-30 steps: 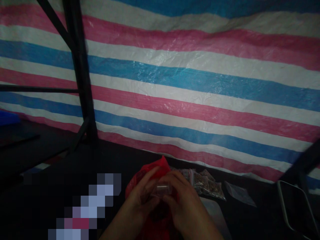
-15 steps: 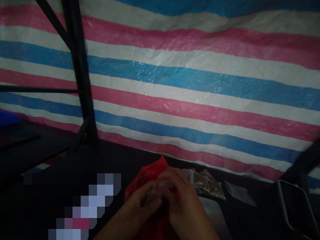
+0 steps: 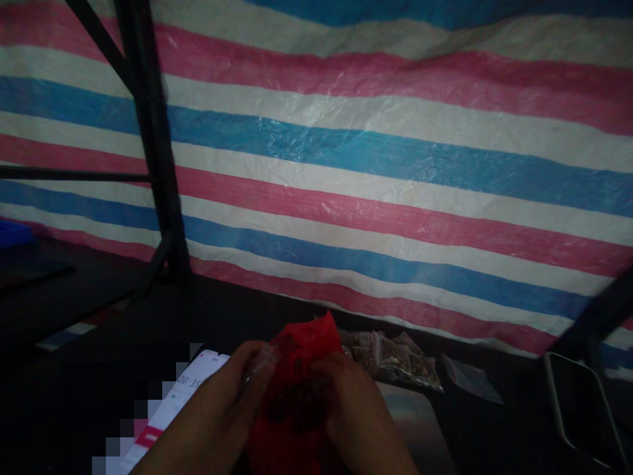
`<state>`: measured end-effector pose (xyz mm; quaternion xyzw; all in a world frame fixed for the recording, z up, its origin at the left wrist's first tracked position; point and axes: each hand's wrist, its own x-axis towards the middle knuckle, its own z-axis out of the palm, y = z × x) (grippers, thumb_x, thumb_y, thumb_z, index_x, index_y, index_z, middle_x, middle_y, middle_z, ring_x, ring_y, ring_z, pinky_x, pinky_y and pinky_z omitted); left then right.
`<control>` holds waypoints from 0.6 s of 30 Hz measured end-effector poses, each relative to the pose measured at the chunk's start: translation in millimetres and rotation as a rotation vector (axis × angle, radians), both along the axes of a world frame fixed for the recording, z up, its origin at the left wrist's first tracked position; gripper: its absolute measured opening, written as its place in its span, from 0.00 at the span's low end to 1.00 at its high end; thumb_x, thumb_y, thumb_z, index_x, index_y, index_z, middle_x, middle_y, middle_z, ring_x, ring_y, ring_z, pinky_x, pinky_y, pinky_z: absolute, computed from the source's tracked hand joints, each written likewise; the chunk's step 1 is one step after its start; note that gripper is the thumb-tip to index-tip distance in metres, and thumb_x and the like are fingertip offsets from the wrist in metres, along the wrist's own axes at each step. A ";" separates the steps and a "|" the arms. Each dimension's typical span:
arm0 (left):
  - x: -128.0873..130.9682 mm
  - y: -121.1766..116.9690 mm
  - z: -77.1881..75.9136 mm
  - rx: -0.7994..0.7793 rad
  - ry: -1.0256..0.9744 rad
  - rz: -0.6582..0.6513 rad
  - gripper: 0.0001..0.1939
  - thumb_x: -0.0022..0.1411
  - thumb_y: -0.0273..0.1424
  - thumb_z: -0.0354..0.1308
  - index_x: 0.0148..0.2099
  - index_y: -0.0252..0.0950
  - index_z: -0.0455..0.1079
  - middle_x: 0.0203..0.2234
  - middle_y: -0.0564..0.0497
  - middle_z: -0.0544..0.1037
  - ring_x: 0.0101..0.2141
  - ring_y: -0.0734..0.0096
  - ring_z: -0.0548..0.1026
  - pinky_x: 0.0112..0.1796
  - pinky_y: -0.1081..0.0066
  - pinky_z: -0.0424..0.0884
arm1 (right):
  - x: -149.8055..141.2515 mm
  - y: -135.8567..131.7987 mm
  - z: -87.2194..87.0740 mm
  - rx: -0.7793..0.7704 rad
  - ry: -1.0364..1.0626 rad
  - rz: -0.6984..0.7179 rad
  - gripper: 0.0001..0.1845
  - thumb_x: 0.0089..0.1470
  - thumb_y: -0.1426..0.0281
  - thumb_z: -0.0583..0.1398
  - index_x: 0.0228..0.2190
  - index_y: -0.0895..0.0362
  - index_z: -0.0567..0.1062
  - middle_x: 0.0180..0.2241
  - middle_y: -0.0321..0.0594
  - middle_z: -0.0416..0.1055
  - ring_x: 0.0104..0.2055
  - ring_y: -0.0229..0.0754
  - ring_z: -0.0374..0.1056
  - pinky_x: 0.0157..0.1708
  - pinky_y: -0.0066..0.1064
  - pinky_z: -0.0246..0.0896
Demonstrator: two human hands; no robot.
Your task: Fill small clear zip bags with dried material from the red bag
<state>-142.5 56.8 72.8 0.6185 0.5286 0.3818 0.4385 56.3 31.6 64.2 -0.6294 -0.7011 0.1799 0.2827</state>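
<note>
My left hand (image 3: 235, 392) is closed on a small clear plastic bag (image 3: 264, 359), held up at the left side of a red plastic bag (image 3: 316, 333). The red bag stands with its mouth open, and dark contents, too dim to name, show inside. My right hand (image 3: 346, 402) reaches into the mouth from the right with curled fingers. Its fingertips are lost in shadow, so what they grip cannot be made out. Behind that hand lie several clear zip bags (image 3: 395, 356) filled with brown bits. A flat zip bag (image 3: 472, 379) lies farther right.
A silvery flat-topped object (image 3: 415, 422) sits beside my right forearm. One phone (image 3: 586, 409) with a dark screen lies at the right; another phone (image 3: 190, 389), lit, lies under my left forearm. A black metal post (image 3: 158, 145) rises before a striped tarp (image 3: 346, 198).
My hands were together over the red bag, both at the clear plastic. Now the left has moved left with the clear bag, and the right has dropped into the red bag's mouth.
</note>
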 end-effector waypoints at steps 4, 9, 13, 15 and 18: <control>2.8 7.5 -12.9 -0.018 0.157 0.211 0.27 0.60 0.45 0.60 0.57 0.38 0.71 0.44 0.37 0.82 0.46 0.37 0.80 0.45 0.51 0.74 | -4.9 6.1 -8.5 -0.061 -0.179 -0.122 0.33 0.47 0.90 0.54 0.47 0.55 0.84 0.51 0.50 0.81 0.56 0.56 0.75 0.57 0.44 0.65; 19.3 16.2 -36.6 -0.029 0.162 0.149 0.28 0.54 0.33 0.62 0.58 0.35 0.68 0.50 0.35 0.80 0.53 0.37 0.79 0.52 0.51 0.71 | 0.0 9.6 -12.5 0.004 -0.207 -0.139 0.29 0.49 0.88 0.55 0.44 0.55 0.85 0.53 0.49 0.81 0.62 0.57 0.70 0.62 0.47 0.58; 29.6 16.2 -36.6 -0.055 0.080 0.049 0.14 0.57 0.31 0.59 0.47 0.38 0.71 0.43 0.40 0.83 0.43 0.46 0.83 0.43 0.59 0.75 | 0.0 10.3 -12.9 -0.012 -0.198 -0.123 0.29 0.47 0.87 0.56 0.44 0.54 0.84 0.50 0.46 0.82 0.59 0.56 0.71 0.60 0.47 0.57; 31.4 17.9 -34.1 -0.067 0.060 0.057 0.14 0.57 0.28 0.57 0.46 0.37 0.71 0.42 0.39 0.83 0.44 0.46 0.83 0.44 0.58 0.74 | -0.9 10.9 -12.9 -0.023 -0.237 -0.148 0.30 0.47 0.88 0.55 0.45 0.54 0.84 0.50 0.46 0.82 0.59 0.57 0.70 0.60 0.49 0.57; 31.4 21.5 -32.2 -0.086 0.038 0.085 0.15 0.56 0.23 0.55 0.46 0.37 0.71 0.42 0.39 0.83 0.45 0.46 0.83 0.45 0.58 0.73 | -0.9 11.4 -14.0 -0.011 -0.293 -0.172 0.32 0.46 0.88 0.55 0.46 0.54 0.84 0.52 0.47 0.80 0.60 0.59 0.68 0.60 0.51 0.56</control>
